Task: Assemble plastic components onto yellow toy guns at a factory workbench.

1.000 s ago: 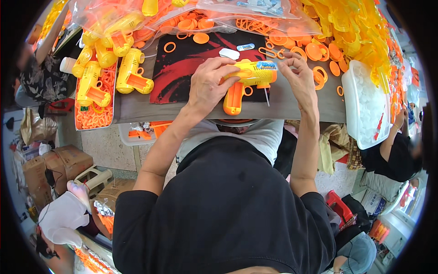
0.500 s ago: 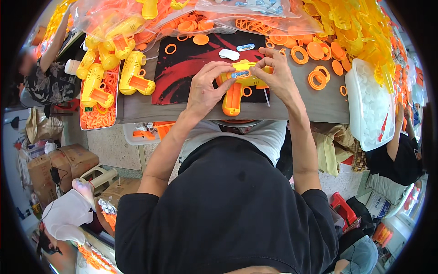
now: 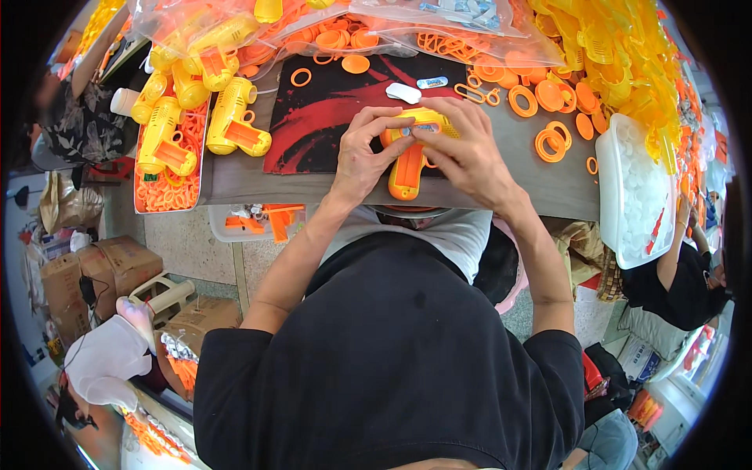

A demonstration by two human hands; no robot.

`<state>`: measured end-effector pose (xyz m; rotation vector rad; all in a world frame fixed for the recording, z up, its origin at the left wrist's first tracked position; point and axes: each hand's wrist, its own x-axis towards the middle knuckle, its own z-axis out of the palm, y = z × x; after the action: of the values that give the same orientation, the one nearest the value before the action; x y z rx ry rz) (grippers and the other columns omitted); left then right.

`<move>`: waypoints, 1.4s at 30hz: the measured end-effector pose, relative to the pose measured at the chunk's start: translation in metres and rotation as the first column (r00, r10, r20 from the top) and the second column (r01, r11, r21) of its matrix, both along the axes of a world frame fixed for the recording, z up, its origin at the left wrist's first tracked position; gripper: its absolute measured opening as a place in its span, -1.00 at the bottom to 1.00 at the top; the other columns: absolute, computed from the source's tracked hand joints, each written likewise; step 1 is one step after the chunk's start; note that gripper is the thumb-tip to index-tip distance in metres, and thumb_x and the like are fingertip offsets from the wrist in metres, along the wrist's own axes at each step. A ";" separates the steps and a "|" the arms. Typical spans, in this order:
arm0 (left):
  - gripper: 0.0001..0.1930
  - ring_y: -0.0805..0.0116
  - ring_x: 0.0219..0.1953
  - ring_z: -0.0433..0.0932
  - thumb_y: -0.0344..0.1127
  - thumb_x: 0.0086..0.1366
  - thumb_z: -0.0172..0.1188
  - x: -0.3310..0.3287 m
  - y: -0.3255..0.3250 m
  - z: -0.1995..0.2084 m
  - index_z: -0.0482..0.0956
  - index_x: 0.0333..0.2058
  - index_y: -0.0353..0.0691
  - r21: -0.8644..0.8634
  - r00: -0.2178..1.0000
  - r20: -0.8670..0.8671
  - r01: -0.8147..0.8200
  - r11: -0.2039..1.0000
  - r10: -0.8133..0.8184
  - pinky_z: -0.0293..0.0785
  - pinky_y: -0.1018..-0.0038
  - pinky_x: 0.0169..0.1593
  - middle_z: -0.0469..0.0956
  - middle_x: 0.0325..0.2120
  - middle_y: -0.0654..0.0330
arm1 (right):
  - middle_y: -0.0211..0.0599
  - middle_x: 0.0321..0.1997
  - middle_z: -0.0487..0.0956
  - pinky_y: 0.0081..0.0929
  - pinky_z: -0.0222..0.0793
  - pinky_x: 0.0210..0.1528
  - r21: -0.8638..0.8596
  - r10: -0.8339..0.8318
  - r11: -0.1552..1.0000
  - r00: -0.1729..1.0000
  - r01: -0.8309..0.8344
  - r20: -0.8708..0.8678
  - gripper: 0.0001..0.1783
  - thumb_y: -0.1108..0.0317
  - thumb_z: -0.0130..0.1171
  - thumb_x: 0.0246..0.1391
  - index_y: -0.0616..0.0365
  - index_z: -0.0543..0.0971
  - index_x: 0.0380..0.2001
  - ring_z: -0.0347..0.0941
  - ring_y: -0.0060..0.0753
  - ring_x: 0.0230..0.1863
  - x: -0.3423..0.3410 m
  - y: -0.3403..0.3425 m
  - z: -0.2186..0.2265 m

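A yellow toy gun (image 3: 405, 174) with an orange panel in its grip lies on the red-and-black mat (image 3: 313, 133), grip toward me. On its upper body a small blue-and-white sticker (image 3: 425, 127) shows between my fingers. My left hand (image 3: 364, 157) is closed at the left end of the body, thumb and index finger at the sticker's left end. From the right, my right hand (image 3: 470, 153) reaches over the body, its fingertips pinched together at the sticker and partly hiding it. Beyond lie another blue sticker (image 3: 432, 82) and a white oval piece (image 3: 403, 93).
At left, several yellow toy guns (image 3: 232, 117) lie by and over a box (image 3: 168, 210) of orange rings. Orange rings and discs (image 3: 551, 142) scatter right of the mat. A white tub (image 3: 638, 251) holds translucent pieces. Plastic bags (image 3: 470, 39) and yellow shells (image 3: 627, 63) line the back.
My right hand has moved left across the toy gun, bringing its fingertips to my left fingers over the sticker. The left hand stays at the gun's left end. The whole view has shifted slightly.
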<state>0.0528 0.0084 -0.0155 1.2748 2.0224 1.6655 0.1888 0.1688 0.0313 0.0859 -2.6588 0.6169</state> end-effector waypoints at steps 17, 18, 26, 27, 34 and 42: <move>-0.71 0.48 0.01 0.49 -0.48 0.24 0.32 -0.001 0.001 -0.011 0.64 -0.04 -0.25 -0.023 0.997 -0.080 0.017 1.000 -0.019 0.48 0.55 -0.01 0.48 0.01 0.16 | -0.19 -0.02 0.56 -0.41 0.37 0.10 -0.403 0.049 0.912 0.953 0.079 0.298 -0.38 0.09 0.37 0.08 0.24 0.49 0.11 0.48 -0.32 0.05 -0.022 0.056 -0.028; -0.71 0.48 0.01 0.49 -0.48 0.24 0.32 -0.001 0.001 -0.009 0.64 -0.04 -0.25 -0.023 0.996 -0.083 0.014 1.000 -0.016 0.48 0.55 -0.01 0.48 0.01 0.16 | -0.19 -0.02 0.56 -0.41 0.37 0.10 -0.403 0.052 0.912 0.954 0.076 0.296 -0.38 0.09 0.37 0.08 0.24 0.49 0.11 0.48 -0.32 0.05 -0.021 0.053 -0.025; -0.42 0.33 0.21 0.41 -0.07 0.50 -0.02 -0.004 -0.031 -0.021 0.17 0.33 -0.28 0.486 0.570 0.656 0.183 0.855 -0.495 0.34 0.39 0.27 0.39 0.20 0.15 | -0.32 0.21 0.44 -0.38 0.22 0.32 -0.866 0.101 0.495 0.995 -0.067 -0.019 -0.29 0.36 0.35 0.06 0.19 0.35 0.28 0.31 -0.41 0.26 -0.011 -0.022 -0.023; -0.42 0.36 0.18 0.43 -0.05 0.50 -0.02 -0.007 -0.030 -0.018 0.17 0.33 -0.29 0.473 0.591 0.653 0.168 0.865 -0.473 0.37 0.41 0.23 0.41 0.17 0.17 | -0.28 0.20 0.45 -0.38 0.23 0.30 -0.747 0.042 0.663 0.999 -0.053 -0.034 -0.34 0.36 0.33 0.08 0.18 0.39 0.25 0.34 -0.37 0.24 -0.014 -0.026 -0.022; -0.47 0.32 0.08 0.42 -0.06 0.32 0.24 -0.024 -0.029 0.042 0.45 0.18 -0.17 0.011 0.994 -0.070 0.085 0.996 -0.084 0.38 0.39 0.12 0.43 -0.02 0.20 | -0.33 -0.13 0.60 -0.25 0.29 0.05 -0.113 -0.502 0.865 0.851 0.489 -0.155 -0.69 0.25 0.30 0.08 0.11 0.65 -0.12 0.44 -0.25 -0.06 -0.008 0.047 -0.036; -0.49 0.16 0.01 0.42 -0.01 0.25 0.25 -0.007 -0.002 0.032 0.52 0.11 -0.11 -0.338 0.716 -0.689 -0.180 0.924 -0.112 0.34 0.22 0.06 0.44 -0.04 0.15 | -0.40 -0.27 0.59 -0.17 0.11 0.11 0.271 -0.532 0.780 0.825 0.564 -0.188 -0.83 0.27 0.29 0.06 0.05 0.61 -0.29 0.41 -0.27 -0.05 -0.012 0.082 -0.064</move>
<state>0.0461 0.0065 0.0161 1.8994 2.6084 0.7264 0.1764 0.2509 -0.0329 -0.5438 -2.4739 -0.0114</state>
